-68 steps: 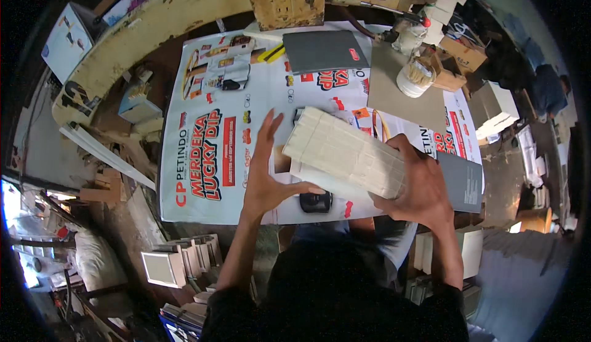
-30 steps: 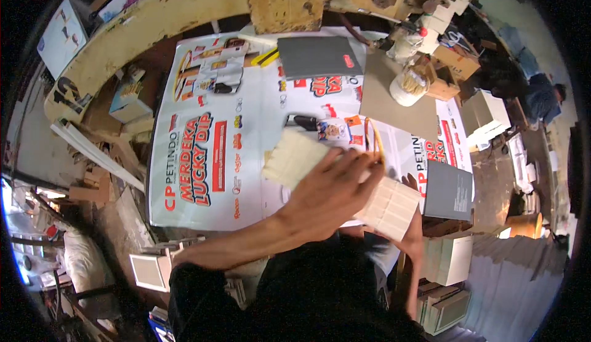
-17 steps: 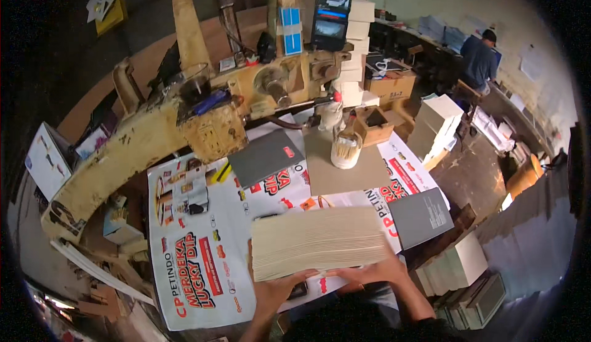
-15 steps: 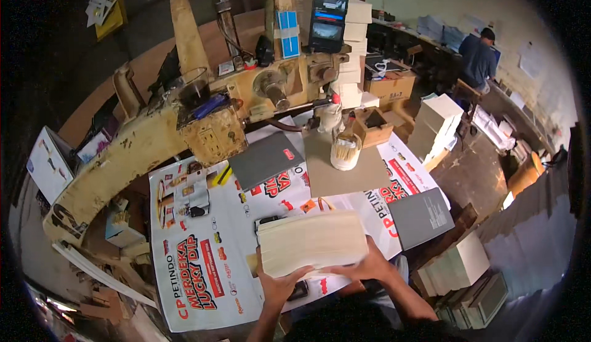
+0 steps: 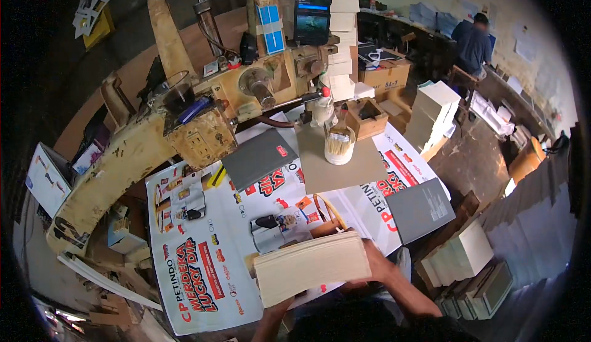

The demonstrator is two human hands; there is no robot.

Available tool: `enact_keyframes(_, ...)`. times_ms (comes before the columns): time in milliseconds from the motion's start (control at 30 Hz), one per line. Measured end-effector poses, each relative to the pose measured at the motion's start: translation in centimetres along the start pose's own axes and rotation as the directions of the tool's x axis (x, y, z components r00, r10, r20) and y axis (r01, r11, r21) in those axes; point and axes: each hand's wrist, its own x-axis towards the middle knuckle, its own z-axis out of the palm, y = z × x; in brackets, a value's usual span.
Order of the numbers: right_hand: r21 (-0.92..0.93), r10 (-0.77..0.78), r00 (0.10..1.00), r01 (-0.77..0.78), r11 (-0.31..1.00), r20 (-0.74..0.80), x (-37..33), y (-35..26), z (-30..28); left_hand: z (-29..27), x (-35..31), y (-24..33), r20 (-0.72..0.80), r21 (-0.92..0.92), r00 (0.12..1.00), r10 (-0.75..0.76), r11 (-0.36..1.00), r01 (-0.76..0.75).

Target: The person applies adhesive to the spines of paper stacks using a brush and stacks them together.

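A thick cream stack of paper blocks (image 5: 313,265) is held up tilted at the table's near edge, its layered long edge facing me. My right hand (image 5: 377,261) grips its right end, fingers partly hidden behind it. Under the stack's lower left part is my left hand (image 5: 280,308); its fingers are mostly hidden, but it supports the stack. Beyond lie a dark grey book cover (image 5: 260,159) and, to the right, another grey cover (image 5: 422,210). A brush (image 5: 338,136) stands in a white pot (image 5: 338,152) on a grey-brown board (image 5: 314,179).
A printed sheet (image 5: 184,243) covers the table. Behind it stands a heavy cream machine (image 5: 117,157) with a phone (image 5: 313,13) mounted above. A wooden box (image 5: 367,118) sits by the pot. Paper stacks (image 5: 436,111) rise at right. A person (image 5: 474,47) sits far back.
The paper stack has tipped and moved lower, so its layered edge now shows instead of its broad face. My left hand has slipped from sight behind it. The view has shifted slightly.
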Motion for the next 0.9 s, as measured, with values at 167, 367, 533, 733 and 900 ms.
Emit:
enact_keyframes(167,-0.01,-0.129,0.991,0.129,0.992,-0.02,-0.1,-0.1,-0.5,0.6,-2.0,-4.0,0.081,0.217,0.997,-0.018,0.976,0.0)
enact_keyframes(367,-0.131,-0.354,0.933,0.344,0.93,-0.069,0.9,-0.3,0.6,0.7,1.3,1.6,-0.023,0.031,0.986,0.163,0.986,-0.162)
enact_keyframes(533,-0.004,-0.087,0.996,0.087,0.996,-0.004,1.0,1.2,1.7,-2.2,4.7,8.4,-0.075,0.041,0.985,0.154,0.988,-0.151)
enact_keyframes(733,-0.092,-0.331,0.943,0.329,0.94,-0.01,-0.2,4.1,4.2,-1.2,2.0,5.0,-0.067,-0.143,0.997,-0.022,0.99,0.012)
enact_keyframes(900,-0.132,-0.219,0.975,0.213,0.968,-0.031,-0.3,3.2,4.0,-0.7,1.7,3.5,-0.037,-0.132,0.998,0.046,0.99,-0.05)
